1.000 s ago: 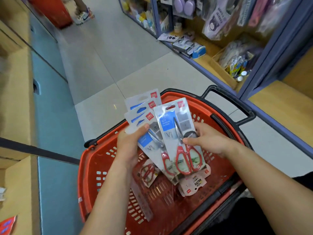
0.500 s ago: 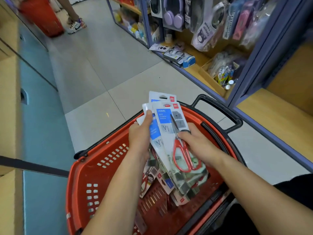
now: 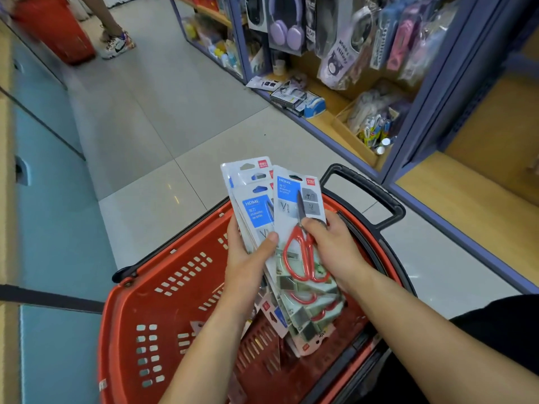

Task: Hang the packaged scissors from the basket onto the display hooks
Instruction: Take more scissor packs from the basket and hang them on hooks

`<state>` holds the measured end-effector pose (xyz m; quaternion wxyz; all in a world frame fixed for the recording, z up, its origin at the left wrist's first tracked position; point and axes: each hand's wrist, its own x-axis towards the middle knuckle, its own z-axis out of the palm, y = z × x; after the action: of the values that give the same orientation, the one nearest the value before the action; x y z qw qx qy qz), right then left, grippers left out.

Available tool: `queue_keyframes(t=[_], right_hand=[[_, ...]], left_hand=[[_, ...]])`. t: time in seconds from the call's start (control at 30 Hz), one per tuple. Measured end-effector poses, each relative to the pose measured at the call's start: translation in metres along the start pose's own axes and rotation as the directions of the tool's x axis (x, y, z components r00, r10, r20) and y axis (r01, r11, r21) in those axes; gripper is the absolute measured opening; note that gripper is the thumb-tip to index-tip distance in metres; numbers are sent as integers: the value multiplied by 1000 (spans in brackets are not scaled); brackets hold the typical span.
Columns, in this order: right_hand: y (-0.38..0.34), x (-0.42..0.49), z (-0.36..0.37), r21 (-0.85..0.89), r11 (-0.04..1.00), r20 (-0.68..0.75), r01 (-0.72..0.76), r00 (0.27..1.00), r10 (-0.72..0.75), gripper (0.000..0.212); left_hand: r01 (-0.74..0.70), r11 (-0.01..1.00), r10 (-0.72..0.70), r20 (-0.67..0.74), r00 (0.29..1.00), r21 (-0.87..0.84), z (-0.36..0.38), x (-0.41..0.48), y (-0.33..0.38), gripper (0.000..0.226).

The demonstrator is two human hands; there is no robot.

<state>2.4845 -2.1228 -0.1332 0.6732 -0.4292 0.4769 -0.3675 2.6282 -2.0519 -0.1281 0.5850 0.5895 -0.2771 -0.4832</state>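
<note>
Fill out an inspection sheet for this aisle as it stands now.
Surface: grey tiled floor.
Job's things: fanned stack of packaged scissors held over the red basket; more packs lie inside.
Clutter: boxes loose on the low shelf.
Hands: left hand grips the stack; right hand pinches the front pack.
Cables: nothing seen.
Surroundings: purple headphones hang at right; another person's shoe and a second red basket ahead.
</note>
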Motion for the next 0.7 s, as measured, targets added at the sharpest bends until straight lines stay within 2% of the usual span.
queue_keyframes(t=[0.13,0.27,0.33,0.43,0.53,0.7], right_hand=[[2,-2,-2,13,1000,32,22,999,-22,38],[0,-15,-7,-96,995,153,41,988,-26,35],[3,-21,-9,-128,992,157,13,988,8,30],[10,-23,-12,-202,979,85,-25,995,43,20],[10,-26,-14,-201,980,-19,-9,1000,5,15],[6,-31,-12,-130,991,-164,35,985,-56,18]], left_hand=[[-30,999,29,-37,999,-25,-2,3,-1,74],[-17,1000,18,-82,996,17,-3,17,4,69],[-7,999,11,-87,996,45,0,21,7,66],[-3,1000,5,-78,997,20,6,24,5,54],[19,999,-20,-35,999,-41,11,23,9,49],[-4,1000,3,113,994,7,25,17,26,72]])
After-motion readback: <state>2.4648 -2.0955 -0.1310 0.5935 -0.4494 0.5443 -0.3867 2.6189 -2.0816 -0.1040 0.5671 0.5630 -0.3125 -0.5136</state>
